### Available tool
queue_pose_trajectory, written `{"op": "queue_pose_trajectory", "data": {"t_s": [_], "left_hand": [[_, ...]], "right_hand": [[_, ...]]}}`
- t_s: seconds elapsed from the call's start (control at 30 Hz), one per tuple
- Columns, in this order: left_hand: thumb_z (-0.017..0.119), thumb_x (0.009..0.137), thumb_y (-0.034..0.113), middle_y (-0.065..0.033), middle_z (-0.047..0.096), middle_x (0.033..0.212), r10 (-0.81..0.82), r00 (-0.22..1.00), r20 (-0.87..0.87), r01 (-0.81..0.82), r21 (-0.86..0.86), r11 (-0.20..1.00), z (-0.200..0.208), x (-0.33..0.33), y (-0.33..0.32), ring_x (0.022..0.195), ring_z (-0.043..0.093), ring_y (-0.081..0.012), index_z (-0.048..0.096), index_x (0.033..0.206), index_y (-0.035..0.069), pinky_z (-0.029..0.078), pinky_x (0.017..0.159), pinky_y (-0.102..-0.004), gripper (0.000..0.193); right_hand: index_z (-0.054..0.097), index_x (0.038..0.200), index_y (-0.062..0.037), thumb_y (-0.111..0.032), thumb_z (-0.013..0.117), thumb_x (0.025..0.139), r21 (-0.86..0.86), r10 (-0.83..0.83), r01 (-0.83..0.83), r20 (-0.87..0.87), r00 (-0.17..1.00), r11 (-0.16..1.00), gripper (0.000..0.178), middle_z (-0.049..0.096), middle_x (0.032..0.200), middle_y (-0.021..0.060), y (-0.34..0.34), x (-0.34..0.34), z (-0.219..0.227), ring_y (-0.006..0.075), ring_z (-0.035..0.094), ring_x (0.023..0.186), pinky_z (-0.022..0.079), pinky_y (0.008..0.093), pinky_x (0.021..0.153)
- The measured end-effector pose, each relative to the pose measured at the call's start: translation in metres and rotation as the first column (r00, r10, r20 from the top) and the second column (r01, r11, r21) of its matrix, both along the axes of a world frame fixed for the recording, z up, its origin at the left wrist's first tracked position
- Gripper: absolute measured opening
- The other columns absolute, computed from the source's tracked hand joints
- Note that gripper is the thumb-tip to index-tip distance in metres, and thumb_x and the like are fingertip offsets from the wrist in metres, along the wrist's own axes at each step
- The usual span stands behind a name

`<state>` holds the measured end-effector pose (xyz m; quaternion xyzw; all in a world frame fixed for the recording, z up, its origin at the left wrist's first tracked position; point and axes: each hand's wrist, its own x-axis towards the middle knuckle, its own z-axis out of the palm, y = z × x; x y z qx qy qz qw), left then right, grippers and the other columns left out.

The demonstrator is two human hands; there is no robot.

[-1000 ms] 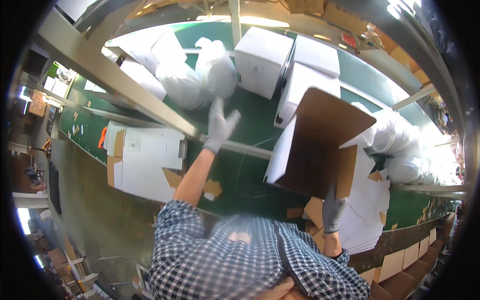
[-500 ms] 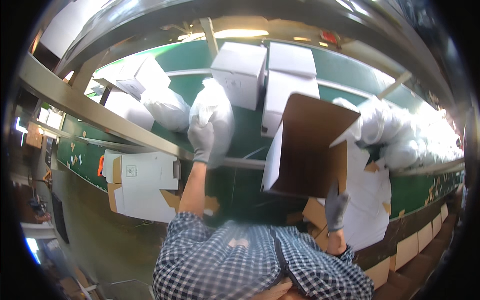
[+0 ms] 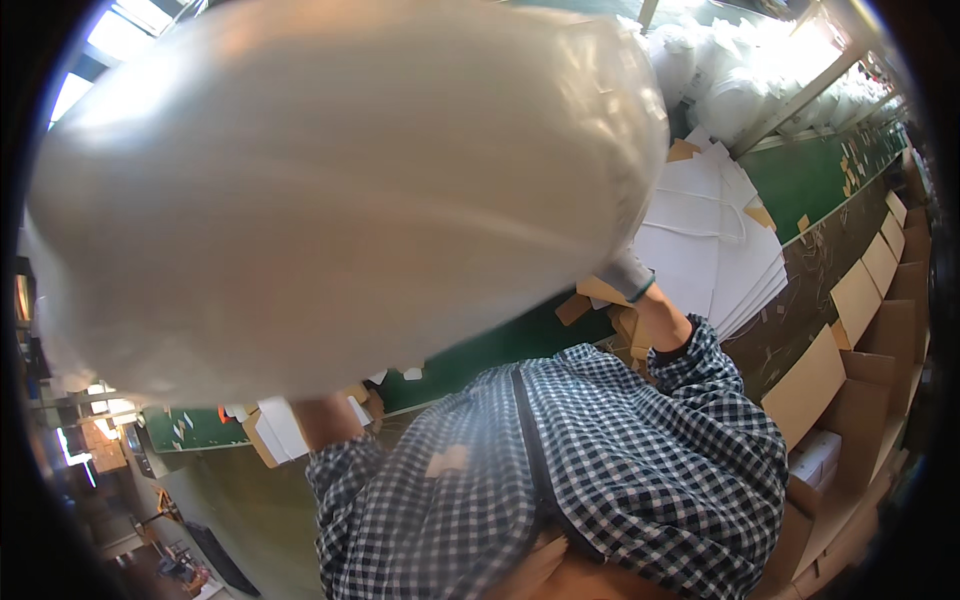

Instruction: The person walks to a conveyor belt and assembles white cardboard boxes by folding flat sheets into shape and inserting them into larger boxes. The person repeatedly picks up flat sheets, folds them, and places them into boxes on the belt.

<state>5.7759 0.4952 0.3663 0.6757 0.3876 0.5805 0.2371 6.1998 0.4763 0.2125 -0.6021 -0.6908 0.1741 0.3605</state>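
A large white, translucent plastic bag (image 3: 330, 200), full and rounded, is held up close and covers the upper left and middle of the head view. What it contains cannot be made out. My left forearm (image 3: 328, 420) rises behind its lower edge; the left hand is hidden, but the raised bag is in its hold. At the bag's right end is my right hand (image 3: 628, 276) in a grey glove, its fingers covered by the bag. The open white box with a brown inside cannot be seen now.
Flattened white cardboard sheets (image 3: 710, 235) lie stacked on the green work surface (image 3: 800, 180) to the right. Beyond them stand several filled white bags (image 3: 735, 95). Open brown cartons (image 3: 865, 400) line the right side. A flattened carton (image 3: 278, 432) shows at the lower left.
The bag has come up off the green surface, toward me. It now blocks the white boxes and the open box that my right hand was touching. The view has tilted.
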Motion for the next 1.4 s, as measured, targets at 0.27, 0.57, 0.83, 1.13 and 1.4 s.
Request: {"op": "queue_pose_trajectory", "data": {"t_s": [0.27,0.57,0.83,1.13,1.4], "left_hand": [[0.081,0.077,0.001,-0.0077,0.068,0.092,-0.802,0.468,-0.37,0.667,-0.447,0.596,-0.047,0.128,0.107,0.085,0.064,-0.0191,0.069,0.102,0.002,0.053,0.082,-0.0337,0.028],[0.072,0.086,-0.007,-0.0144,0.063,0.142,-0.186,0.942,-0.278,0.03,-0.482,0.876,-0.074,0.025,0.032,0.133,0.061,-0.0261,0.052,0.154,0.001,0.047,0.116,-0.0383,0.071],[0.064,0.104,0.034,-0.0187,0.042,0.162,0.037,0.989,-0.142,-0.093,-0.416,0.904,-0.226,0.064,0.014,0.153,0.033,-0.0291,0.031,0.162,-0.002,0.025,0.126,-0.0403,0.076],[0.092,0.071,0.02,-0.0129,0.062,0.135,0.215,0.767,-0.604,0.005,0.341,0.94,-0.2,0.07,-0.002,0.133,0.055,-0.0376,0.062,0.134,0.005,0.043,0.116,-0.0504,0.072],[0.09,0.077,0.041,-0.0332,0.036,0.164,-0.173,0.681,-0.712,-0.01,-0.246,0.969,-0.161,0.091,-0.083,0.154,0.032,-0.0496,0.051,0.15,-0.007,0.031,0.126,-0.0527,0.096]], "right_hand": [[0.07,0.123,0.0029,-0.021,0.064,0.103,-0.415,-0.185,-0.045,-0.497,0.848,0.909,0.031,0.075,0.091,0.0116,0.008,0.023,-0.035,0.0125,0.067,0.087,0.055,0.032,0.077],[0.061,0.144,-0.004,-0.017,0.062,0.105,-0.299,-0.059,-0.105,-0.491,0.869,0.948,0.04,0.075,0.103,0.0141,-0.022,-0.008,-0.026,0.0116,0.068,0.093,0.056,0.0313,0.084],[0.062,0.144,-0.007,-0.02,0.084,0.083,0.133,0.435,-0.424,-0.07,0.898,0.896,0.066,0.053,0.156,0.0189,-0.029,-0.024,-0.025,0.0423,0.05,0.144,0.044,0.0496,0.117],[0.055,0.152,-0.0019,-0.026,0.047,0.11,-0.272,0.321,-0.583,-0.623,0.713,0.766,0.049,0.044,0.165,0.0181,-0.006,-0.004,-0.059,0.0328,0.037,0.153,0.033,0.0441,0.124],[0.055,0.151,0.0019,-0.033,0.075,0.097,-0.373,0.332,-0.65,-0.631,0.701,0.662,0.068,0.032,0.172,0.015,-0.004,0.007,-0.026,0.0275,0.028,0.158,0.034,0.04,0.125]]}}
